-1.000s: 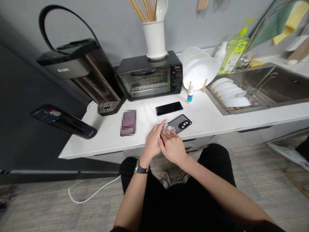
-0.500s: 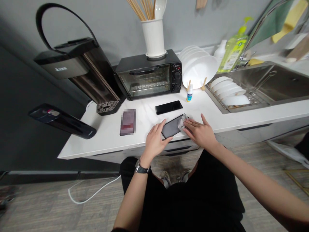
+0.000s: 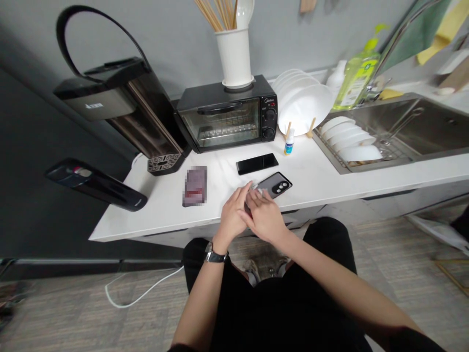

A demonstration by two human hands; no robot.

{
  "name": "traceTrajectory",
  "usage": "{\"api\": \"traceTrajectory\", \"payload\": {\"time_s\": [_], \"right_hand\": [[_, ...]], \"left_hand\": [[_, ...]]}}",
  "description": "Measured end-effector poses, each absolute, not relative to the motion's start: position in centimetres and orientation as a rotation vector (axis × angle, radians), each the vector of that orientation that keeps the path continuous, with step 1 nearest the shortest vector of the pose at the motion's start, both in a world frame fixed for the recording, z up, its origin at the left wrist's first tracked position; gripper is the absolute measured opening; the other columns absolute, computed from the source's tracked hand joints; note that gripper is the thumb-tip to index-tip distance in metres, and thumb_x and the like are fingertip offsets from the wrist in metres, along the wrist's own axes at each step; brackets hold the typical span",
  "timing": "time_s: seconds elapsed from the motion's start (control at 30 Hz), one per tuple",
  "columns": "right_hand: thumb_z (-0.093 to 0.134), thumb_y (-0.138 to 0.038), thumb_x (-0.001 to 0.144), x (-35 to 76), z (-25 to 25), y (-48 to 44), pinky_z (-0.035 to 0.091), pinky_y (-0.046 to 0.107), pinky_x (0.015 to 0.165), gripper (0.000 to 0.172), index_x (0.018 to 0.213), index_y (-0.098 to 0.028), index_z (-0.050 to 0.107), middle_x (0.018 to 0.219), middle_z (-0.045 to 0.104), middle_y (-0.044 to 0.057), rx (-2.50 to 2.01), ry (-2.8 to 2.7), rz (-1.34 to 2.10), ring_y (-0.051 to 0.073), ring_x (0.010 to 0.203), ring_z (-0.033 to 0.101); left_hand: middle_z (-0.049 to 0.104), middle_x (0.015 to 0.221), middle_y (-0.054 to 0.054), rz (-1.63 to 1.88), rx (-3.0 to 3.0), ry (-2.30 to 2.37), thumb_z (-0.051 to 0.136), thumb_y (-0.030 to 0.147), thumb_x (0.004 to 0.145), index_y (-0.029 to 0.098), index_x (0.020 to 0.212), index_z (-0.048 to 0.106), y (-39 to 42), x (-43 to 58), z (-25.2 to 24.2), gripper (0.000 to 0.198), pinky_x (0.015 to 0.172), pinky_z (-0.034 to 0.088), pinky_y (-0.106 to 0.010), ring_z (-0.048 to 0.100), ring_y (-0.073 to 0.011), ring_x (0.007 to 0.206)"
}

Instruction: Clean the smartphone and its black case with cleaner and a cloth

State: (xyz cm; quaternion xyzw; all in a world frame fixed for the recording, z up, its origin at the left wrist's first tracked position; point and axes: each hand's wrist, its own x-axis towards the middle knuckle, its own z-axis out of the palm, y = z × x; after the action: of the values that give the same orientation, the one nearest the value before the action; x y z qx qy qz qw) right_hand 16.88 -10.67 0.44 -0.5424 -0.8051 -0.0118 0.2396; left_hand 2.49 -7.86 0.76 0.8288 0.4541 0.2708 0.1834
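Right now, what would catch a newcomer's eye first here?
Both hands, left hand and right hand, meet over a dark phone at the white counter's front edge. Behind it lies a second phone, then a black toaster oven.

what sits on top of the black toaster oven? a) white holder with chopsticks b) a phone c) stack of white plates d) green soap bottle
a: the white holder, with chopsticks sticking out, stands on the toaster oven; the plates lean beside it.
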Motion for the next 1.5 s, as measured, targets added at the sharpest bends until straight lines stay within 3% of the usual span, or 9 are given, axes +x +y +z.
{"api": "traceTrajectory", "payload": {"time_s": [0.17, 0.33, 0.43, 0.63, 0.83, 0.97, 1.23, 1.4, 1.5], "right_hand": [[0.039, -0.047, 0.111, 20.3, 1.0, -12.2, 0.031, 0.056, 0.127, 0.046, 0.133, -0.02, 0.07, 0.14, 0.071, 0.012, -1.289, -2.305, 0.167, 0.026, 0.136, 0.063], [0.042, -0.046, 0.111, 25.3, 0.6, -11.5, 0.023, 0.061, 0.129, 0.041, 0.135, -0.027, 0.069, 0.141, 0.071, 0.007, -1.347, -2.299, 0.064, 0.026, 0.137, 0.063], [0.043, -0.049, 0.11, 27.0, 0.1, -10.8, 0.019, 0.066, 0.128, 0.048, 0.144, -0.021, 0.063, 0.147, 0.066, 0.013, -1.458, -2.246, -0.099, 0.031, 0.136, 0.063], [0.038, -0.062, 0.107, 25.4, -0.3, -9.0, 0.019, 0.068, 0.126, 0.074, 0.146, -0.002, 0.058, 0.145, 0.063, 0.028, -1.628, -2.123, -0.272, 0.04, 0.135, 0.061], [0.036, -0.079, 0.098, 19.2, 0.4, -8.6, 0.03, 0.062, 0.123, 0.104, 0.135, 0.015, 0.06, 0.139, 0.061, 0.04, -1.707, -2.149, -0.195, 0.047, 0.134, 0.059], [0.043, -0.078, 0.098, 16.5, 0.7, -10.6, 0.034, 0.056, 0.124, 0.097, 0.135, 0.008, 0.064, 0.139, 0.064, 0.035, -1.468, -2.242, -0.016, 0.041, 0.136, 0.059], [0.043, -0.057, 0.108, 22.4, 0.8, -12.0, 0.025, 0.063, 0.127, 0.053, 0.143, -0.022, 0.064, 0.147, 0.066, 0.01, -1.285, -2.344, 0.189, 0.029, 0.142, 0.058], [0.042, -0.054, 0.109, 27.2, 0.5, -10.7, 0.019, 0.067, 0.127, 0.054, 0.145, -0.02, 0.062, 0.149, 0.064, 0.014, -1.419, -2.304, -0.044, 0.032, 0.139, 0.06], [0.041, -0.058, 0.108, 27.6, -0.1, -9.4, 0.015, 0.072, 0.126, 0.065, 0.148, -0.009, 0.058, 0.146, 0.064, 0.023, -1.518, -2.224, -0.229, 0.038, 0.135, 0.062]], "left_hand": [[0.059, 0.139, -0.009, 0.711, 2.387, 1.377, 0.062, 0.017, 0.088, 0.029, 0.165, 0.026, -8.2, 2.6, 0.6, 0.086, 0.105, 0.053, -0.041, 0.062, -0.028, 0.123], [0.06, 0.141, -0.01, 0.736, 2.418, 1.414, 0.074, 0.038, 0.091, 0.03, 0.164, 0.028, -8.3, 3.0, 0.5, 0.086, 0.11, 0.05, -0.045, 0.06, -0.0315, 0.129], [0.061, 0.141, -0.01, 0.754, 2.435, 1.401, 0.075, 0.047, 0.092, 0.03, 0.163, 0.031, -8.1, 3.1, 0.5, 0.085, 0.11, 0.05, -0.045, 0.061, -0.0314, 0.129], [0.059, 0.145, -0.008, 0.739, 2.431, 1.341, 0.075, 0.043, 0.092, 0.031, 0.162, 0.034, -8.0, 3.2, 1.1, 0.081, 0.116, 0.046, -0.045, 0.06, -0.0298, 0.131], [0.06, 0.142, -0.008, 0.744, 2.399, 1.285, 0.067, 0.021, 0.092, 0.029, 0.161, 0.035, -7.7, 2.8, 1.0, 0.077, 0.114, 0.048, -0.042, 0.06, -0.0272, 0.129], [0.062, 0.134, -0.008, 0.737, 2.394, 1.287, 0.057, 0.017, 0.093, 0.027, 0.161, 0.036, -7.4, 2.4, 0.3, 0.072, 0.108, 0.051, -0.038, 0.062, -0.0254, 0.121], [0.059, 0.136, -0.009, 0.675, 2.471, 1.364, 0.07, 0.026, 0.089, 0.026, 0.163, 0.032, -8.2, 2.6, 0.4, 0.083, 0.11, 0.05, -0.043, 0.06, -0.0297, 0.124], [0.057, 0.147, -0.01, 0.699, 2.462, 1.348, 0.074, 0.042, 0.092, 0.028, 0.161, 0.034, -8.1, 2.9, 0.9, 0.081, 0.117, 0.046, -0.047, 0.058, -0.0307, 0.133], [0.057, 0.15, -0.01, 0.698, 2.45, 1.288, 0.075, 0.043, 0.092, 0.028, 0.161, 0.033, -8.0, 3.3, 1.2, 0.082, 0.118, 0.045, -0.048, 0.057, -0.0299, 0.136]]}}
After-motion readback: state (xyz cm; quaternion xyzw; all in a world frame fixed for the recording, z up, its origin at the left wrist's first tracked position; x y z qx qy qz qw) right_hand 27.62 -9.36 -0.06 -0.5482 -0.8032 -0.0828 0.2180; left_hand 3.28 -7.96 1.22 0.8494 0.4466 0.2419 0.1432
